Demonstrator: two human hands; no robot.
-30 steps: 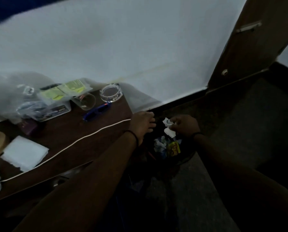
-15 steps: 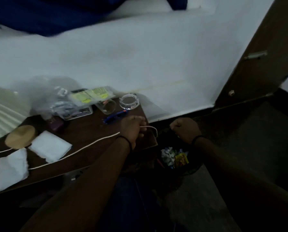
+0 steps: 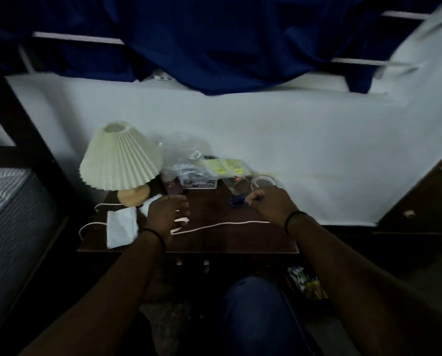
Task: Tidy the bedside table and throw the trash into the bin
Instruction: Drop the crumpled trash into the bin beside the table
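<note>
Head view, dim light: dark wooden bedside table (image 3: 214, 240) stands against a white wall, bed edge at left. Left hand (image 3: 164, 214) hovers over the table's left-centre, fingers loosely spread and relaxed, gripping nothing; a black band sits on its wrist. Right hand (image 3: 268, 204) is over the right rear of the table, fingers curled; it appears to pinch the blue object (image 3: 236, 201) lying there, but blur keeps me from confirming the grasp. White cord (image 3: 222, 225) runs across the tabletop between the two hands, with a loop near the left hand. Crumpled white tissue (image 3: 121, 226) lies at the table's front-left, just beside the left wrist; a second white piece is partly hidden behind that hand. Lamp (image 3: 119, 158) with pleated cream shade stands at the rear left. Clear plastic bag (image 3: 186, 163), yellow-green packets (image 3: 223, 166), drinking glass (image 3: 236, 185) on its side and glass ashtray (image 3: 262, 181) line the rear edge. Bin (image 3: 306, 282) holding colourful wrappers sits on the floor, below the table's right corner.
</note>
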